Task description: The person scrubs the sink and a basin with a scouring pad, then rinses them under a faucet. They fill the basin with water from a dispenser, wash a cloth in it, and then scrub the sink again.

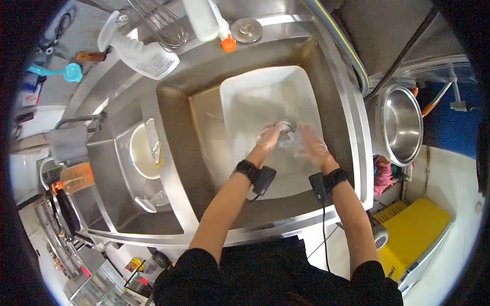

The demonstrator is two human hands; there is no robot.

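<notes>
A white rectangular tub (240, 94) with water in it stands inside the large steel sink basin. Both of my hands are over the middle of the tub, at the water. My left hand (270, 135) is closed, its fingertips at a small dark, shiny metallic piece (287, 126) whose kind I cannot make out. Close by on the right, my right hand (312, 143) is blurred by motion; its fingers look stretched out, with nothing visible in them. Both hands look wet or thinly covered. Black straps with small boxes sit on both wrists.
On the sink's far ledge are a white spray bottle (148, 60), a whisk (162, 25), an orange-tipped bottle (201, 20) and a round metal lid (246, 30). A white bowl (140, 153) lies in the left basin. A steel pot (401, 126) stands right of the sink.
</notes>
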